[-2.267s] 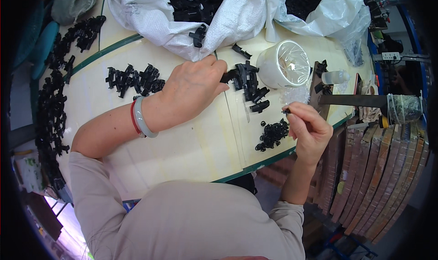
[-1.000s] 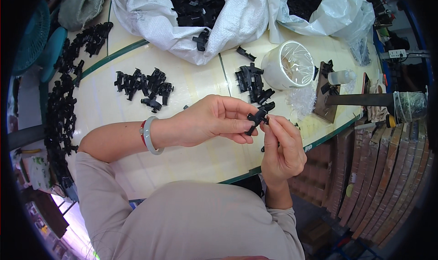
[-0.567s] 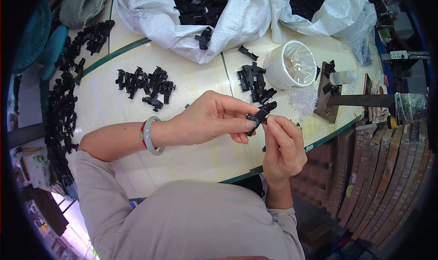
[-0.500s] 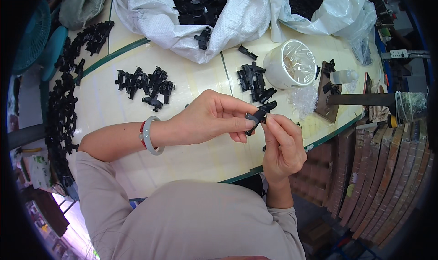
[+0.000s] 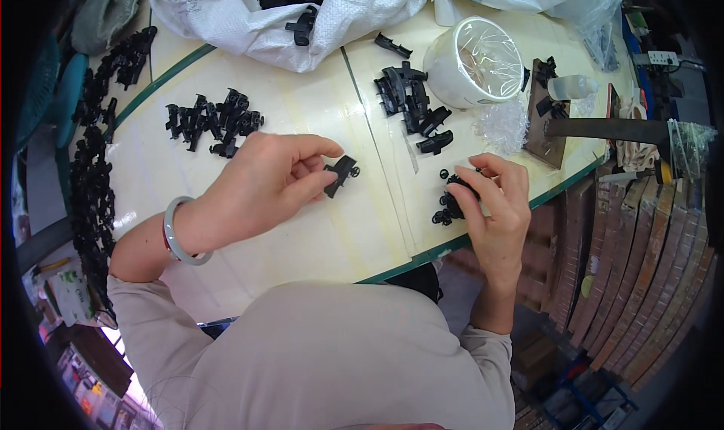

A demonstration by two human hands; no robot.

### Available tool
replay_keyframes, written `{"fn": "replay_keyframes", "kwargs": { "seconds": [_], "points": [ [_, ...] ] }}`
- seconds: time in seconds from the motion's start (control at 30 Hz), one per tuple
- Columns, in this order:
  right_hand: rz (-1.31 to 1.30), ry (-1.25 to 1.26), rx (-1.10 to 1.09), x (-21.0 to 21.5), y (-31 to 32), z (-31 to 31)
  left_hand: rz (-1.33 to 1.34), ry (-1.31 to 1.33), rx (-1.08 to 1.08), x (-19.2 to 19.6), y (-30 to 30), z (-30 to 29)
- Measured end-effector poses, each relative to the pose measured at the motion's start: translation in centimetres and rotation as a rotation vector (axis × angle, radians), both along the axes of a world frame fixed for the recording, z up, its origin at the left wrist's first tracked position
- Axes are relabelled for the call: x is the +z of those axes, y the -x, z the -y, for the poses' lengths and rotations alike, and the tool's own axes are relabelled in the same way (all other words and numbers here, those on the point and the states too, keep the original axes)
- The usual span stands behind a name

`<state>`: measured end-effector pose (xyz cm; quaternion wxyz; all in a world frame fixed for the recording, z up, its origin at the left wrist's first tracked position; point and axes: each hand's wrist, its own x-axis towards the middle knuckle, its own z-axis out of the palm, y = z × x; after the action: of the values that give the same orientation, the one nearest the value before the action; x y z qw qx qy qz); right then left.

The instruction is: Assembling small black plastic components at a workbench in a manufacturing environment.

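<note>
My left hand (image 5: 260,177) pinches a small black plastic part (image 5: 343,175) between thumb and fingers, above the middle of the table. A little black ring (image 5: 354,172) shows at that part's right edge; whether it is joined on, I cannot tell. My right hand (image 5: 494,208) reaches over a small heap of black round pieces (image 5: 446,213) near the front edge, thumb and index finger apart among them. Beyond it lies a group of black plastic parts (image 5: 411,98), with one more part (image 5: 435,142) at its near end. Another cluster of black parts (image 5: 215,119) lies behind my left hand.
A white sack (image 5: 377,23) of black parts stands at the back. Right of it are a white tub (image 5: 445,61) lined with clear film, a clear bottle (image 5: 573,87) and a metal bar (image 5: 603,128) on a plate. A long row of black parts (image 5: 90,181) lines the left side.
My hands have parted: the left went left and holds a black part, the right went to the heap of round pieces. One more part now lies by the right-hand group. The view shifted.
</note>
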<state>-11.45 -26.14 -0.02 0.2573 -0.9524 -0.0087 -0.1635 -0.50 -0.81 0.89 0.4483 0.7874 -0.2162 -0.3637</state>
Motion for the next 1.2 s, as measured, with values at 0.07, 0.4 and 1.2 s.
{"fn": "replay_keyframes", "kwargs": {
  "seconds": [0.07,0.4,1.2],
  "points": [
    [-0.055,0.017,0.022,-0.3,-0.2,-0.6,0.141,-0.028,0.021,-0.3,0.8,-0.5],
    [0.002,-0.318,0.066,0.0,-0.9,-1.9,0.423,-0.182,0.188,0.3,-0.1,-3.7],
    [0.276,-0.285,0.187,-0.6,-0.2,-5.0,-0.631,0.369,0.089,-0.3,0.7,3.6]
  ]
}}
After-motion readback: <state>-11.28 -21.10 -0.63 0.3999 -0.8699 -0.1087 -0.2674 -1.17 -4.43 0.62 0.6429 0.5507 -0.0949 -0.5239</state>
